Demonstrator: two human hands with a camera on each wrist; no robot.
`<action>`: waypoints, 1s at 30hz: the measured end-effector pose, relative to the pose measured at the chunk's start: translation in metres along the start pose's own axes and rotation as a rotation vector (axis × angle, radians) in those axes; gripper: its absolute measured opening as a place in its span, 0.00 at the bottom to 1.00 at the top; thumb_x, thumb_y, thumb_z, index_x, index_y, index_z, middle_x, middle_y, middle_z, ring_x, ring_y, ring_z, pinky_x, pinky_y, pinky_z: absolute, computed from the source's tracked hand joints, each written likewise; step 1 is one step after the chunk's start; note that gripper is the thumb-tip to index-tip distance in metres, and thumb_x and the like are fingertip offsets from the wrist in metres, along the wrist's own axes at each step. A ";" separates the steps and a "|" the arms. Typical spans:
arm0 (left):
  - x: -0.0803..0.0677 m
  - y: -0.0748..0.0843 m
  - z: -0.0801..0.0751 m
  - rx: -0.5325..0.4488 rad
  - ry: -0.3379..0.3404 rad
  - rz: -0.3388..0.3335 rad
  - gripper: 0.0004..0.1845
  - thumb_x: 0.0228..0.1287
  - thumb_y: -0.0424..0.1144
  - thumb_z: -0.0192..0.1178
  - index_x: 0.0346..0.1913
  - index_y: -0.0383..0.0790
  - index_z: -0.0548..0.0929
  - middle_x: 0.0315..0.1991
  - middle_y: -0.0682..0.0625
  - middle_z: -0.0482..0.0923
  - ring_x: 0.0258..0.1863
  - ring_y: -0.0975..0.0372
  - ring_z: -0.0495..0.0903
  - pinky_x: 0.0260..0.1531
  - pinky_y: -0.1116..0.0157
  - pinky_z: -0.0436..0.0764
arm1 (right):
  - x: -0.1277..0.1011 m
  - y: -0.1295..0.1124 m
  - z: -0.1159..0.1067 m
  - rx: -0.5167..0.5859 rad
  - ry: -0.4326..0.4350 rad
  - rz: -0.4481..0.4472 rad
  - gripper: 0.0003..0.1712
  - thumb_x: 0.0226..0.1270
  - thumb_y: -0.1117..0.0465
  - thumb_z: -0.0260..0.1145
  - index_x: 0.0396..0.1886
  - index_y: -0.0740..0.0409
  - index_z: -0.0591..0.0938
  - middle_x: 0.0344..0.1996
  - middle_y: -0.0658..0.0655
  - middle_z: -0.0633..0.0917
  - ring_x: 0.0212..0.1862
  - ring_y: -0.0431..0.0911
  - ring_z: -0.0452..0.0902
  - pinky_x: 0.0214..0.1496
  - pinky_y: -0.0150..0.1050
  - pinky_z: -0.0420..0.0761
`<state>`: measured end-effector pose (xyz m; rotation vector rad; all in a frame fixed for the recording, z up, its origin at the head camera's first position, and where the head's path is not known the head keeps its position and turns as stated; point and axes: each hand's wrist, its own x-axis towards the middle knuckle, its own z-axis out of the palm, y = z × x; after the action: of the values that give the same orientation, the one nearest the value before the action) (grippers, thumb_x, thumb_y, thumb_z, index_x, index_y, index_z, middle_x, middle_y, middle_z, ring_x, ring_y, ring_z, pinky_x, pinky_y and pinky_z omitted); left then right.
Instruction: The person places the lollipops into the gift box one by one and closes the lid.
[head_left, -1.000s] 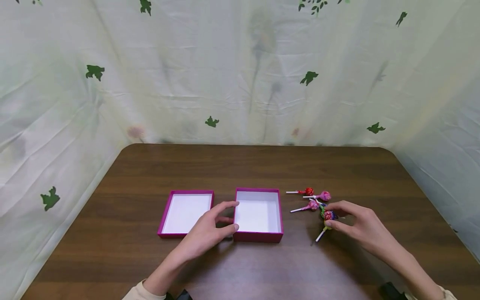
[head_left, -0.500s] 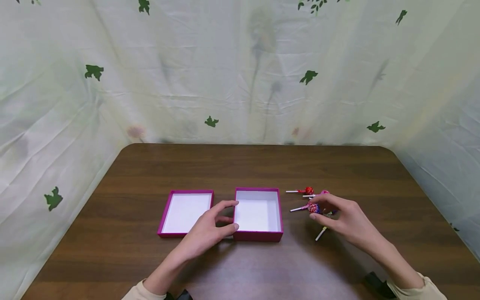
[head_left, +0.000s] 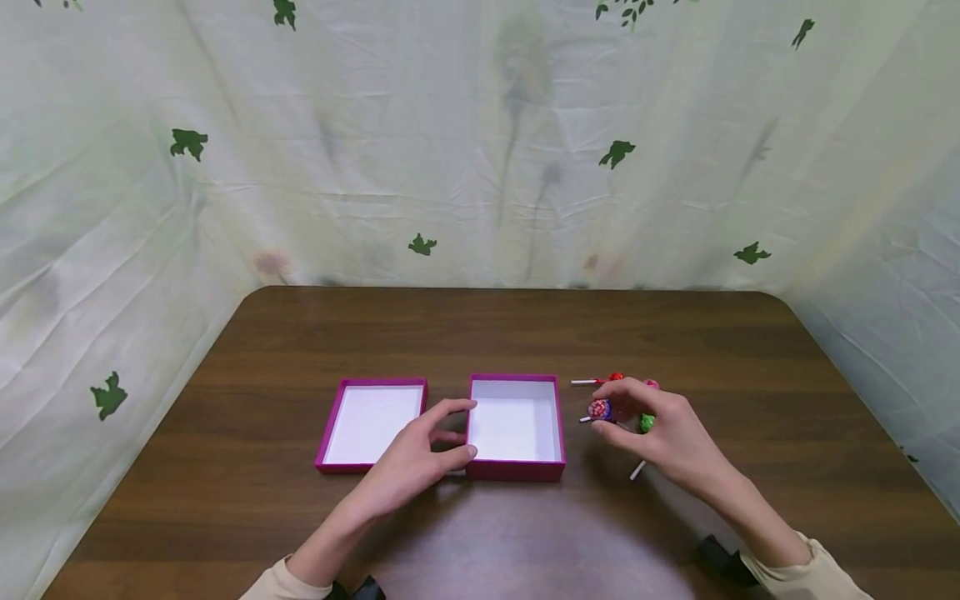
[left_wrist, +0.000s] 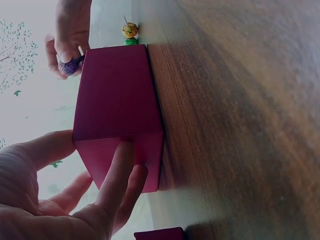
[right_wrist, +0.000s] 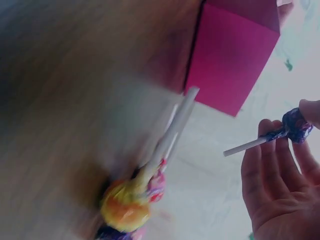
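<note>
An open magenta box (head_left: 516,429) with a white inside stands mid-table. My left hand (head_left: 467,431) grips its left wall, thumb on the far part and fingers (left_wrist: 122,170) curled against the near corner. Just right of the box, my right hand (head_left: 621,417) pinches a lollipop (head_left: 599,409) in a red and blue wrapper, lifted off the table; its head (right_wrist: 296,125) sits at my fingertips, stick pointing back. Behind that hand lie a red lollipop (head_left: 617,377), a pink one (head_left: 651,384) and a green one (head_left: 647,422). A yellow lollipop (right_wrist: 125,207) lies close under the right wrist.
The box's magenta lid (head_left: 371,425) lies upside down left of the box, beside my left hand. The brown wooden table (head_left: 525,333) has rounded far corners. A pale curtain with green leaf prints (head_left: 480,167) hangs around three sides.
My right hand picked one lollipop out of the pile and carried it left, towards the box. The left hand and the box have stayed put.
</note>
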<state>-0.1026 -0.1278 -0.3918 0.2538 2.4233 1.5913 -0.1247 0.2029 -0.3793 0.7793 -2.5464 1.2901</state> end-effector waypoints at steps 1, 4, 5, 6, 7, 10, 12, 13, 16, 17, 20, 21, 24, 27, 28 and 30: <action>0.000 0.000 0.000 0.001 -0.001 0.001 0.29 0.61 0.40 0.68 0.65 0.52 0.74 0.65 0.53 0.71 0.51 0.58 0.81 0.47 0.56 0.77 | 0.001 -0.002 0.001 0.010 0.001 0.007 0.19 0.56 0.62 0.77 0.45 0.42 0.82 0.35 0.40 0.84 0.35 0.38 0.80 0.39 0.39 0.81; 0.001 -0.001 0.000 0.008 -0.004 0.003 0.29 0.61 0.41 0.68 0.65 0.51 0.74 0.65 0.52 0.71 0.51 0.57 0.81 0.47 0.56 0.78 | 0.006 -0.008 0.005 0.044 0.005 0.034 0.19 0.56 0.61 0.77 0.45 0.42 0.81 0.36 0.40 0.85 0.35 0.40 0.82 0.41 0.42 0.82; 0.002 -0.001 0.000 0.010 -0.004 0.004 0.29 0.61 0.41 0.68 0.65 0.52 0.74 0.65 0.52 0.71 0.51 0.57 0.81 0.47 0.56 0.78 | 0.007 -0.010 0.007 0.053 0.006 0.045 0.18 0.57 0.60 0.77 0.45 0.42 0.81 0.36 0.41 0.85 0.35 0.40 0.82 0.41 0.42 0.82; 0.002 -0.001 0.000 0.011 -0.004 0.003 0.29 0.61 0.41 0.68 0.65 0.52 0.74 0.65 0.52 0.71 0.51 0.57 0.81 0.47 0.56 0.78 | 0.008 -0.011 0.008 0.060 0.007 0.057 0.18 0.57 0.59 0.77 0.45 0.42 0.81 0.35 0.40 0.85 0.35 0.40 0.82 0.41 0.42 0.82; 0.002 -0.001 0.000 0.011 -0.004 0.004 0.29 0.61 0.42 0.68 0.65 0.52 0.74 0.65 0.52 0.71 0.51 0.57 0.81 0.47 0.56 0.78 | 0.010 -0.013 0.010 0.066 0.008 0.069 0.18 0.57 0.58 0.77 0.45 0.42 0.81 0.35 0.40 0.85 0.35 0.40 0.82 0.41 0.41 0.82; 0.001 -0.001 0.001 0.008 0.003 -0.001 0.29 0.61 0.42 0.69 0.65 0.53 0.74 0.65 0.53 0.71 0.51 0.58 0.81 0.47 0.56 0.77 | 0.015 -0.019 0.014 0.095 0.003 0.094 0.16 0.58 0.56 0.76 0.45 0.42 0.81 0.35 0.42 0.85 0.35 0.40 0.81 0.41 0.41 0.82; 0.001 -0.001 0.001 0.006 0.008 -0.003 0.29 0.61 0.42 0.69 0.65 0.54 0.74 0.65 0.54 0.71 0.51 0.59 0.81 0.47 0.56 0.77 | 0.019 -0.022 0.017 0.117 -0.008 0.103 0.15 0.59 0.56 0.75 0.45 0.42 0.81 0.35 0.43 0.85 0.35 0.41 0.81 0.40 0.40 0.82; 0.001 -0.001 0.001 0.006 0.011 -0.002 0.29 0.61 0.41 0.69 0.65 0.53 0.74 0.65 0.53 0.71 0.51 0.59 0.81 0.47 0.56 0.77 | 0.020 -0.023 0.018 0.124 -0.015 0.105 0.15 0.59 0.56 0.75 0.44 0.42 0.81 0.36 0.43 0.85 0.35 0.41 0.81 0.39 0.40 0.82; 0.001 -0.001 0.001 0.009 0.020 0.000 0.29 0.61 0.41 0.69 0.65 0.53 0.74 0.64 0.53 0.71 0.51 0.59 0.81 0.47 0.56 0.77 | 0.026 -0.027 0.023 0.140 -0.039 0.105 0.14 0.60 0.57 0.75 0.44 0.41 0.81 0.37 0.43 0.85 0.35 0.41 0.80 0.39 0.40 0.82; 0.001 -0.001 0.001 0.010 0.022 0.000 0.28 0.61 0.41 0.69 0.65 0.53 0.74 0.64 0.53 0.71 0.51 0.59 0.81 0.47 0.55 0.77 | 0.028 -0.029 0.025 0.143 -0.046 0.103 0.14 0.60 0.56 0.75 0.44 0.40 0.81 0.37 0.43 0.85 0.35 0.41 0.80 0.40 0.40 0.82; 0.001 -0.001 0.002 0.008 0.028 -0.003 0.29 0.61 0.41 0.69 0.65 0.54 0.74 0.64 0.53 0.72 0.51 0.59 0.80 0.47 0.55 0.77 | 0.033 -0.032 0.030 0.158 -0.060 0.090 0.13 0.61 0.54 0.74 0.44 0.40 0.82 0.37 0.43 0.85 0.35 0.41 0.81 0.41 0.40 0.81; 0.001 -0.001 0.002 0.008 0.030 -0.004 0.29 0.60 0.41 0.69 0.65 0.54 0.75 0.64 0.53 0.72 0.51 0.59 0.80 0.47 0.55 0.77 | 0.035 -0.034 0.032 0.166 -0.064 0.087 0.12 0.62 0.53 0.73 0.44 0.41 0.82 0.37 0.43 0.85 0.36 0.42 0.81 0.41 0.40 0.81; 0.001 -0.001 0.002 0.008 0.035 -0.006 0.28 0.60 0.41 0.69 0.64 0.54 0.75 0.63 0.53 0.72 0.51 0.59 0.80 0.47 0.55 0.77 | 0.040 -0.038 0.038 0.176 -0.074 0.091 0.12 0.62 0.53 0.73 0.44 0.41 0.82 0.37 0.42 0.85 0.36 0.42 0.81 0.41 0.41 0.81; 0.001 -0.001 0.002 0.004 0.034 -0.005 0.28 0.60 0.41 0.69 0.64 0.54 0.75 0.64 0.52 0.72 0.51 0.58 0.81 0.47 0.54 0.77 | 0.046 -0.042 0.045 0.160 -0.093 0.116 0.13 0.61 0.54 0.74 0.45 0.41 0.82 0.37 0.42 0.84 0.37 0.41 0.80 0.40 0.43 0.81; 0.001 -0.001 0.002 -0.001 0.032 -0.004 0.28 0.61 0.41 0.69 0.65 0.53 0.74 0.64 0.52 0.72 0.51 0.58 0.81 0.48 0.54 0.77 | 0.048 -0.044 0.047 0.151 -0.099 0.127 0.14 0.61 0.54 0.74 0.45 0.41 0.82 0.37 0.42 0.84 0.37 0.41 0.80 0.40 0.43 0.81; 0.001 -0.002 0.002 -0.012 0.027 -0.004 0.29 0.61 0.41 0.69 0.65 0.53 0.74 0.64 0.51 0.71 0.52 0.58 0.81 0.48 0.53 0.77 | 0.052 -0.045 0.052 0.134 -0.108 0.147 0.15 0.60 0.54 0.75 0.46 0.43 0.82 0.36 0.42 0.84 0.38 0.41 0.79 0.41 0.43 0.81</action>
<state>-0.1032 -0.1261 -0.3943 0.2274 2.4323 1.6170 -0.1408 0.1203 -0.3597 0.7162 -2.6682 1.5168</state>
